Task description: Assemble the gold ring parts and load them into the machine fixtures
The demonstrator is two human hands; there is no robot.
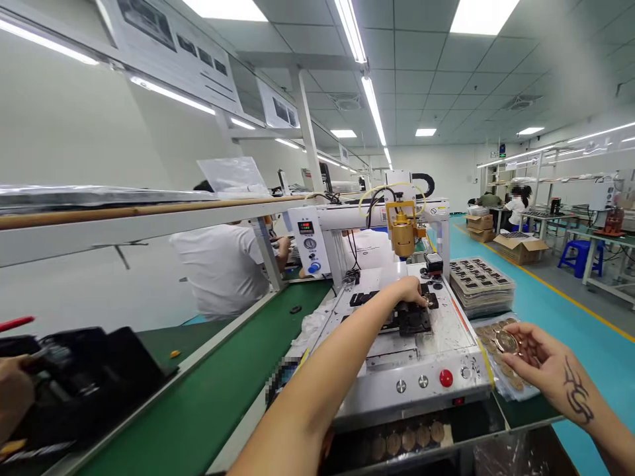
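Observation:
My left hand [409, 289] reaches onto the bed of a white benchtop dispensing machine [407, 390]. Its fingers are pinched at a small round metal part [428, 301] on the black fixture [415, 321], and they partly cover it. Above it hangs the machine's gold-coloured head [403, 237]. At the right, my right hand [543, 354] grips a round gold-rimmed watch case [506, 341] between thumb and fingers. Right below that hand lies a transparent bag [516, 389] with several round, gold-brown parts.
A stack of plastic trays [482, 284] stands right of the machine. Red and silver buttons line its front. To the left runs a green belt [218, 390] with a small black ring [296, 309]. Co-workers sit beyond it; another person's hand [14, 396] shows far left.

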